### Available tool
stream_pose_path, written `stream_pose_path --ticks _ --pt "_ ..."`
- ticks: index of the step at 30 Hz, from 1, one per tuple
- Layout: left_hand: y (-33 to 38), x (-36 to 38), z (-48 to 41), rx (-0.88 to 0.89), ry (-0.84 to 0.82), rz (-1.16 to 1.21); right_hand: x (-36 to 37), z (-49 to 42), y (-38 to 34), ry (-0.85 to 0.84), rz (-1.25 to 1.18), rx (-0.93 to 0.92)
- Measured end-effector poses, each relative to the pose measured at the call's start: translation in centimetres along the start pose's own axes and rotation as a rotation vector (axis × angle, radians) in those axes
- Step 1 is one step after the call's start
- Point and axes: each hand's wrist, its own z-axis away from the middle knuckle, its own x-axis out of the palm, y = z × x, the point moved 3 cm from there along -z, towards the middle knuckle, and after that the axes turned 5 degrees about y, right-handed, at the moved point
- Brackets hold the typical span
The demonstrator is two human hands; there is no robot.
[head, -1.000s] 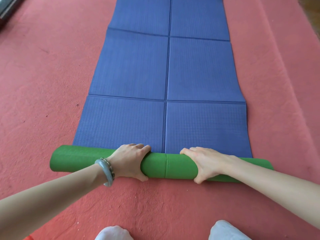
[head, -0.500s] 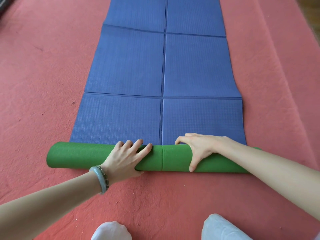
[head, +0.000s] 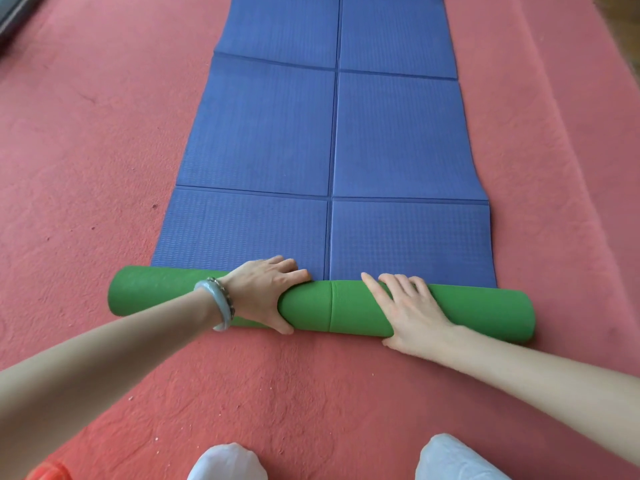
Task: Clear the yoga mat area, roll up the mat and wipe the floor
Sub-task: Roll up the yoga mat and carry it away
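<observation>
Gripping green mat roll [head: 485,310] with left hand [head: 266,292], fingers together, tips seemingly touching flat blue mat [head: 398,140]; pressing with right hand [head: 408,310], fingers spread.

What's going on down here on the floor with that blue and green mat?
A person on a red carpet is rolling up a yoga mat, blue on top, green underneath. The left hand, bracelet at the wrist, grips the green roll near its middle; the right hand lies flat on top. Only the near end is rolled; most of the mat lies flat ahead.
</observation>
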Motion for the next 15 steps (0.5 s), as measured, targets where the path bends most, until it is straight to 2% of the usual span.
stream_pose_path --ticks 2,3,9,15 --pt "0.0 0.4 0.1 0.050 0.085 -0.065 0.5 0.2 -0.2 0.119 0.003 0.026" --pt "-0.1 0.4 0.1 0.060 0.110 -0.081 0.4 0.1 -0.1 0.103 -0.003 0.026" --pt "-0.1 0.9 2.8 0.054 0.399 -0.164 -1.0 -2.7 1.5 -0.165 -0.178 0.004" --pt "-0.6 2.1 3.9 -0.062 0.397 -0.309 -2.1 -5.0 3.2 -0.376 -0.318 0.032"
